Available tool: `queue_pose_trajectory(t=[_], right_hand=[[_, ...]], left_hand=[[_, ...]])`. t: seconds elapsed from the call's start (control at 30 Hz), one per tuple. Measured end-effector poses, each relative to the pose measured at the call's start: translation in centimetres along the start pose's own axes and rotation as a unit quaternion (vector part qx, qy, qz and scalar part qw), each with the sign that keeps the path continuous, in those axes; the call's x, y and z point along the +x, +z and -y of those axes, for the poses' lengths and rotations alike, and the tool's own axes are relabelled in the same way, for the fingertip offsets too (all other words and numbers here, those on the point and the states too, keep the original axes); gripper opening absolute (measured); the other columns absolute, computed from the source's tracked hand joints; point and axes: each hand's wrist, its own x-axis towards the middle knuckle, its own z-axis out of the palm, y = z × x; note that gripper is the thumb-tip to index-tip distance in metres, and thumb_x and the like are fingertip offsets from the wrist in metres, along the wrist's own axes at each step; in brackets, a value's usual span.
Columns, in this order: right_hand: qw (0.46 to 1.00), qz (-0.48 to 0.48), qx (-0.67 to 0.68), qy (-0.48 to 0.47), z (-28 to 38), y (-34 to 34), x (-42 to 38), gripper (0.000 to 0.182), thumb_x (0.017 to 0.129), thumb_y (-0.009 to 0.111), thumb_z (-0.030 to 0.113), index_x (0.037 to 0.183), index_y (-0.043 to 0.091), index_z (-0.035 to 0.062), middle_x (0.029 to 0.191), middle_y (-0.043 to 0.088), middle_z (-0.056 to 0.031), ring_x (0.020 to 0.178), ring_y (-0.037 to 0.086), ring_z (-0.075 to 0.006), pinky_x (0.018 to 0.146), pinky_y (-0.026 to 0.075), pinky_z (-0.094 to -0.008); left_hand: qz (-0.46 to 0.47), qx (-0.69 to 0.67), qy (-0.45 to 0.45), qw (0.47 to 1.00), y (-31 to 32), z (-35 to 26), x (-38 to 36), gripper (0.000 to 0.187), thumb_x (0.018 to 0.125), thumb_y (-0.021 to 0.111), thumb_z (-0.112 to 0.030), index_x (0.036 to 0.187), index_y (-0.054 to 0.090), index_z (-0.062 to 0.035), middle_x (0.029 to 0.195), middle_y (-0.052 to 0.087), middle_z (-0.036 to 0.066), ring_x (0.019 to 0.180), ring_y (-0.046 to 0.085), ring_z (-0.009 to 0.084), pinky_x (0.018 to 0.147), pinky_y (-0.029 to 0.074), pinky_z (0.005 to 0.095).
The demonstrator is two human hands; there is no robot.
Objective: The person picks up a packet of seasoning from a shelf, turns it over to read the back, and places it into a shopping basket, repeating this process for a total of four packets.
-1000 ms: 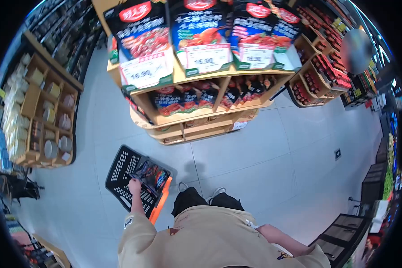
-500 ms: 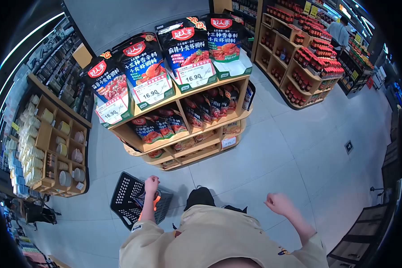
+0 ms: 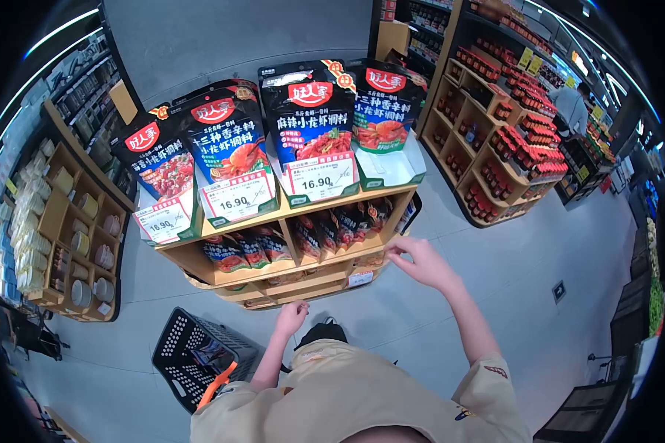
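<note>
Raised toward the right end of the wooden display stand [image 3: 273,224], my right hand [image 3: 420,260] has curled, partly spread fingers and nothing in them. My left hand [image 3: 293,318] hangs lower, fingers folded together; whether it holds anything is too small to tell. Dark seasoning pouches [image 3: 314,118] stand upright on the stand's top behind 16.90 price cards [image 3: 321,179]. More pouches [image 3: 332,227] lean in the compartments below. A black perforated basket [image 3: 192,354] with an orange handle [image 3: 216,385] is beside my left forearm, with dark packages inside.
Shelves of red-capped jars [image 3: 513,148] stand at the right, with a person [image 3: 571,108] beyond them. At the left, a wooden shelf [image 3: 66,236] holds cups and bowls. Grey tiled floor [image 3: 451,295] surrounds the stand.
My right hand has moved up and left, nearer the stand. My left hand has shifted right and slightly down. The pouches appear larger, and the basket sits farther left and lower in view.
</note>
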Motion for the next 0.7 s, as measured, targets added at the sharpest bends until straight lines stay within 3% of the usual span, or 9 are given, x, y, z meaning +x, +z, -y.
queue_pose_trajectory(t=[0.03,0.13,0.2,0.27,0.3,0.4,0.43,0.53,0.7], right_hand=[[1.0,0.003,-0.005,-0.006,-0.4,-0.9,2.1,0.017,0.076,0.052,0.011,0.088,0.054,-0.0006,0.077,0.059,-0.012,0.07,0.058,-0.0206,0.064,0.045,-0.0285],[0.996,-0.057,0.072,0.017,-1.1,-2.7,8.2,0.018,0.075,0.054,0.007,0.091,0.052,-0.0013,0.079,0.057,-0.0074,0.073,0.056,-0.0129,0.067,0.045,-0.0254],[0.989,-0.1,0.106,-0.016,-1.9,-3.1,12.1,0.024,0.075,0.053,0.007,0.098,0.049,0.0004,0.085,0.057,-0.0069,0.079,0.055,-0.0131,0.071,0.044,-0.0259],[0.968,-0.147,0.202,-0.022,-3.7,-2.7,15.8,0.032,0.074,0.055,0.008,0.105,0.045,0.0024,0.093,0.054,-0.0071,0.086,0.053,-0.0139,0.073,0.044,-0.0269],[0.965,-0.143,0.214,-0.043,-5.0,-2.5,17.6,0.044,0.073,0.058,0.009,0.112,0.038,0.0036,0.102,0.051,-0.0097,0.094,0.05,-0.0164,0.077,0.042,-0.0276],[0.945,-0.183,0.266,-0.045,-6.6,-1.5,21.3,0.05,0.073,0.059,0.006,0.116,0.033,0.0045,0.104,0.048,-0.0096,0.095,0.047,-0.0156,0.08,0.039,-0.0257],[0.945,-0.166,0.277,-0.041,-6.9,-1.6,22.2,0.058,0.071,0.062,0.011,0.117,0.027,0.0024,0.109,0.044,-0.0138,0.1,0.046,-0.0197,0.082,0.039,-0.0282],[0.93,-0.13,0.341,-0.043,-8.6,-1.3,24.9,0.056,0.071,0.062,0.01,0.115,0.029,-0.0001,0.107,0.046,-0.0133,0.099,0.046,-0.0188,0.083,0.039,-0.0276],[0.929,-0.065,0.363,0.009,-8.3,-1.0,27.3,0.033,0.069,0.066,0.016,0.093,0.053,-0.0021,0.086,0.059,-0.0059,0.077,0.054,-0.0098,0.072,0.042,-0.023]], left_hand=[[-0.017,-0.028,0.017,0.999,0.4,-0.1,1.2,0.018,0.076,0.048,-0.017,0.083,0.059,-0.0052,0.069,0.061,0.011,0.067,0.06,0.0239,0.062,0.046,0.0317],[-0.031,-0.001,0.064,0.997,-0.4,-3.6,4.0,0.019,0.076,0.048,-0.018,0.085,0.059,-0.0061,0.068,0.061,0.01,0.065,0.059,0.0245,0.061,0.046,0.0325],[-0.032,0.018,0.067,0.997,-0.9,-5.4,5.6,0.019,0.075,0.048,-0.019,0.086,0.058,-0.0071,0.07,0.06,0.011,0.065,0.059,0.026,0.061,0.046,0.0336],[-0.015,0.026,0.085,0.996,-2.0,-8.4,6.7,0.019,0.079,0.046,-0.015,0.085,0.057,-0.0006,0.072,0.061,0.013,0.07,0.06,0.0231,0.063,0.046,0.0308],[-0.022,0.019,0.101,0.994,-2.1,-8.9,7.4,0.019,0.079,0.046,-0.015,0.085,0.057,-0.0015,0.073,0.061,0.013,0.072,0.06,0.0242,0.063,0.046,0.0324],[-0.039,0.042,0.141,0.988,-2.9,-12.4,7.9,0.017,0.079,0.046,-0.014,0.085,0.056,-0.0021,0.074,0.061,0.012,0.073,0.059,0.0244,0.063,0.046,0.0323],[-0.041,0.041,0.154,0.986,-2.9,-13.0,8.1,0.015,0.078,0.047,-0.011,0.087,0.056,-0.0027,0.075,0.06,0.012,0.073,0.059,0.0248,0.062,0.045,0.0323],[-0.065,0.039,0.19,0.979,-2.5,-14.4,8.4,0.014,0.078,0.046,-0.009,0.087,0.056,-0.0025,0.076,0.06,0.012,0.073,0.06,0.0237,0.062,0.046,0.0313],[-0.109,-0.042,0.13,0.985,-1.6,-16.2,6.9,0.014,0.08,0.047,-0.008,0.086,0.056,-0.001,0.075,0.061,0.01,0.073,0.06,0.02,0.061,0.048,0.0284]])
